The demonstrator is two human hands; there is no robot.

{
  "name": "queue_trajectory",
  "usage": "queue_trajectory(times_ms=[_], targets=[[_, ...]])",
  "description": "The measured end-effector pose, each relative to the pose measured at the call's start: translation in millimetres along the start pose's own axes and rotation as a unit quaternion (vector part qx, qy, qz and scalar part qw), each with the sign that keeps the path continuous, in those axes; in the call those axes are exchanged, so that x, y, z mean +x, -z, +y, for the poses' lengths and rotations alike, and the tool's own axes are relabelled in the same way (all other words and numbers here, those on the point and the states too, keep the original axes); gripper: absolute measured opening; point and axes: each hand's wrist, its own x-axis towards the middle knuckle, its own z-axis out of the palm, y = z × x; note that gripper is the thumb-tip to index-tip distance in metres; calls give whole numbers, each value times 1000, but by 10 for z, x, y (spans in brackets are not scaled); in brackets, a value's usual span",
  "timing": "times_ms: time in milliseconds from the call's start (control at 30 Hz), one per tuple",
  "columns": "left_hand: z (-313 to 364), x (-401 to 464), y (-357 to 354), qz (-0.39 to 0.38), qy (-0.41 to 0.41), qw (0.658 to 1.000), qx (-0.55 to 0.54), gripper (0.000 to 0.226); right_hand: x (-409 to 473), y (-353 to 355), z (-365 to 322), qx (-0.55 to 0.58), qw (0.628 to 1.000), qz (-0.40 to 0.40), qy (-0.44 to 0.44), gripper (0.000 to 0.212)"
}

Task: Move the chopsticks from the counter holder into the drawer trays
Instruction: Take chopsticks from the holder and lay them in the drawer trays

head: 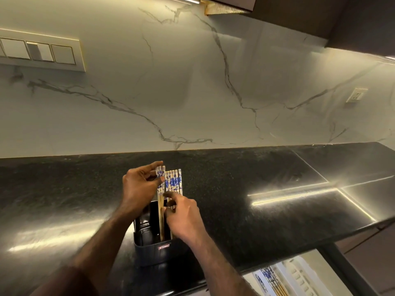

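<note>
A black holder [156,248] stands on the dark counter near its front edge. Several chopsticks [174,181] with blue-and-white patterned tops stand upright in it. My left hand [139,186] pinches the tops of a pair of chopsticks [160,201] raised a little above the others. My right hand [183,216] grips the wooden shafts of the chopsticks just above the holder's rim. Below the counter at the lower right, an open drawer tray [299,276] holds a few patterned chopsticks [271,278].
The black stone counter [256,189] runs left to right with a marble backsplash [192,92] behind. A switch panel [40,50] sits on the wall at left and a socket [355,95] at right. Dark cabinets [342,22] hang overhead.
</note>
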Motion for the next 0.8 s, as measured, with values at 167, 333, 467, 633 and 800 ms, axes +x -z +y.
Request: queue_trajectory(times_ms=[167,333,467,633,800], targets=[[548,26,44,-13,-110,993,50,51,-35,148,-66,50,997,41,33,38],[1152,-25,7,-21,-183,982,31,56,-149,452,-102,159,986,30,30,31],[1427,-194,-163,-45,-184,982,-12,55,-359,851,18,288,957,-18,22,19],[1600,-643,-673,-84,-148,981,-90,54,-827,1404,452,323,946,-19,24,13],[1769,-1312,-1451,-121,-105,976,-148,53,-1522,2002,1011,314,949,3,10,10]])
